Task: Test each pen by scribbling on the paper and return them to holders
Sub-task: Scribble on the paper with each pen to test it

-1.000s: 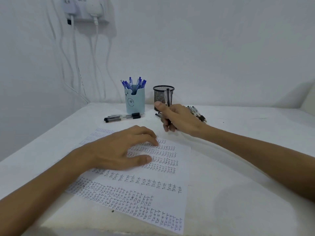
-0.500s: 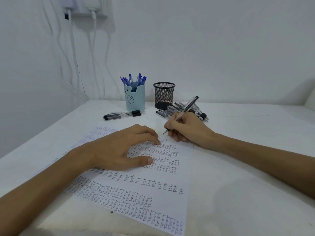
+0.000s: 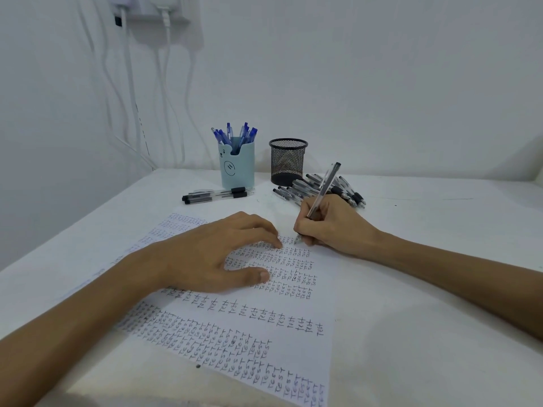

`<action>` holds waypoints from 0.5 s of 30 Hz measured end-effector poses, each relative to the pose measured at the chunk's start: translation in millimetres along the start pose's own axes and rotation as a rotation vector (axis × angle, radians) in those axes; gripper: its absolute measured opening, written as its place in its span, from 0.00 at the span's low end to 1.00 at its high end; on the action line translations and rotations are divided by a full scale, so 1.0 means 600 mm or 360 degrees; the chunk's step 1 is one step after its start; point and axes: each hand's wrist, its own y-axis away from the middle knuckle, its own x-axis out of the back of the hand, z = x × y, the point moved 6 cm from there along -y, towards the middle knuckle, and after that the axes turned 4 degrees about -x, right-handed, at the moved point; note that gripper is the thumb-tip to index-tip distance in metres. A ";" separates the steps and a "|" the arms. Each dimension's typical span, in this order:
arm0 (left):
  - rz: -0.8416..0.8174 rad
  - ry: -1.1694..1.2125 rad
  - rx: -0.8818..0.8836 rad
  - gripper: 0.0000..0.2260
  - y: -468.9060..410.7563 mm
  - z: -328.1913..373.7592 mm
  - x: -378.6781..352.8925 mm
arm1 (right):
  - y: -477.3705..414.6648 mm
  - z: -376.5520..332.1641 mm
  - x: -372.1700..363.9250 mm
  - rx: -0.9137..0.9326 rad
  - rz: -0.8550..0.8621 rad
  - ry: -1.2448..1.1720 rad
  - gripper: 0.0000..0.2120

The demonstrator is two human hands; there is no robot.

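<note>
A: Where is the pen?
B: The pen (image 3: 324, 188) is just right of the frame's middle. The right hand (image 3: 332, 226) grips it between thumb and curled fingers. It leans up and to the right, with its tip down on the paper (image 3: 293, 333) near the sheet's far edge.
A: And the other hand?
B: The left hand (image 3: 217, 254) lies flat on the paper just left of the tip, with fingers spread and relaxed, holding nothing.
A: What's on the sheet?
B: Rows of the handwritten word "test". There are small ones under the hands and along the near edge, and a larger row between them.
A: The holders?
B: They stand above the hands, toward the back of the table (image 3: 426, 318). One is a pale blue holder (image 3: 236, 171) with a face drawn on it, with blue pens (image 3: 235, 135) standing in it. Just right of it is a black mesh holder (image 3: 287, 161).
A: Loose pens?
B: A pile of black pens (image 3: 296, 189) lies at the mesh holder's foot, behind the right hand. A few more pens (image 3: 214, 195) lie side by side in front of the blue holder. White cables (image 3: 127, 54) hang down the wall in the upper left.
</note>
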 end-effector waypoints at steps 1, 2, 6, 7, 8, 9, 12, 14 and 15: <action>0.0000 -0.0001 0.0000 0.24 0.000 0.000 0.000 | 0.000 0.001 0.000 0.0008 -0.0003 -0.0004 0.06; -0.0002 -0.0003 0.0000 0.24 0.000 0.000 0.000 | 0.000 0.001 0.000 0.0015 -0.0004 -0.0010 0.06; -0.0012 -0.0006 -0.0001 0.24 -0.001 0.000 -0.001 | 0.000 -0.003 -0.001 0.0031 0.0003 0.0000 0.05; -0.0012 -0.0006 0.0000 0.24 -0.001 -0.001 -0.001 | 0.000 -0.003 0.000 0.0029 0.0010 0.0003 0.06; -0.0012 -0.0003 0.0002 0.24 0.000 -0.001 -0.001 | 0.000 -0.002 0.000 0.0024 0.0012 0.0002 0.06; -0.0009 0.0004 0.0002 0.25 0.000 0.000 0.000 | -0.001 -0.001 0.000 0.0016 0.0009 0.0000 0.06; 0.0000 0.0020 -0.0002 0.24 0.000 0.001 0.000 | -0.002 0.001 -0.001 -0.0001 0.0007 -0.0014 0.06; 0.0003 0.0024 -0.0002 0.24 0.000 0.001 0.000 | -0.002 0.001 0.000 -0.0019 0.0024 -0.0036 0.07; 0.0001 0.0025 0.0001 0.24 0.000 0.001 0.000 | -0.002 0.002 0.001 -0.0031 0.0034 -0.0047 0.07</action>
